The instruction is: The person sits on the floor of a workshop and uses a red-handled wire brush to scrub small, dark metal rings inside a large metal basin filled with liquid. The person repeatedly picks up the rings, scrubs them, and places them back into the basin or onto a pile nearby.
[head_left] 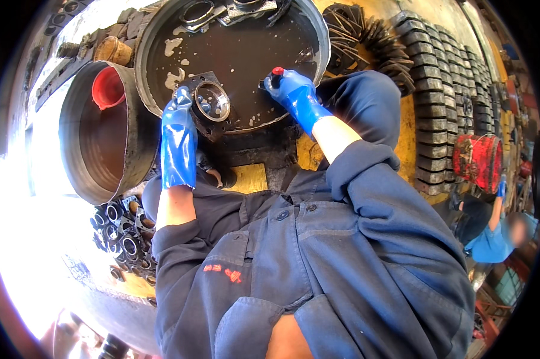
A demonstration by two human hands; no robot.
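My left hand (pixel 179 113), in a long blue rubber glove, grips the edge of a dark square metal flange housing (pixel 210 127) with a round ringed opening. The housing is held tilted over the near edge of a wide round tub (pixel 145 69) of dark liquid. My right hand (pixel 295 94), gloved the same way, is closed around a red-handled tool (pixel 277 71) above the tub's right side. The tool's working end is mostly hidden by the glove and the dark liquid. More metal housings (pixel 246 11) lie at the tub's far edge.
A metal drum (pixel 81 90) with brownish liquid and a red plastic bowl (pixel 108 88) stands left. Ringed metal parts (pixel 126 242) are piled below it. Stacked dark blocks (pixel 431 90) and a red bucket (pixel 478 157) are at right, near a crouching person (pixel 491 242) in blue.
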